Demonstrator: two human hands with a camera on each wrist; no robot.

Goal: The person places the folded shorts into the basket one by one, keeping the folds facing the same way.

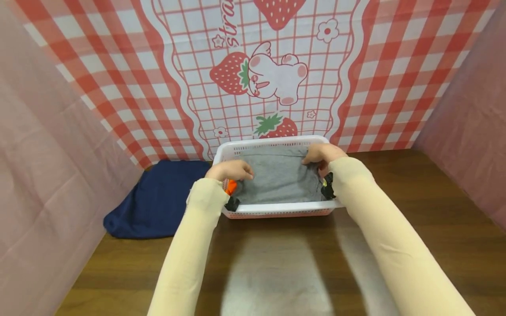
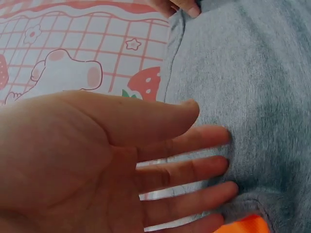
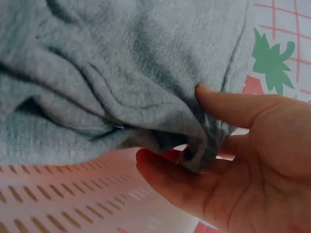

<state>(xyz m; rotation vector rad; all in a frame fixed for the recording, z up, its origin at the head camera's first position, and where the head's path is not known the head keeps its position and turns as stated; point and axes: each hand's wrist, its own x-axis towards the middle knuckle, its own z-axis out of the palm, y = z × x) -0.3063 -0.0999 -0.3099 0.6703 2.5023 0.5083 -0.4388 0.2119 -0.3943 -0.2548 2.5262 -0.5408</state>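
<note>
grey garment (image 1: 278, 175), soft knit, lies creased at frame centre inside a white slotted plastic basket (image 1: 276, 210). left hand (image 1: 231, 170) rests flat with fingers spread on it; right hand (image 1: 322, 153) pinches a bunched fold.

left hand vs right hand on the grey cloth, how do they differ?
The left hand lies with straight, spread fingers flat against the grey cloth; the right hand pinches a bunched fold between thumb and fingers. The left sits at the near-left part of the white basket, the right at the far-right corner. Both touch the same cloth.
</note>
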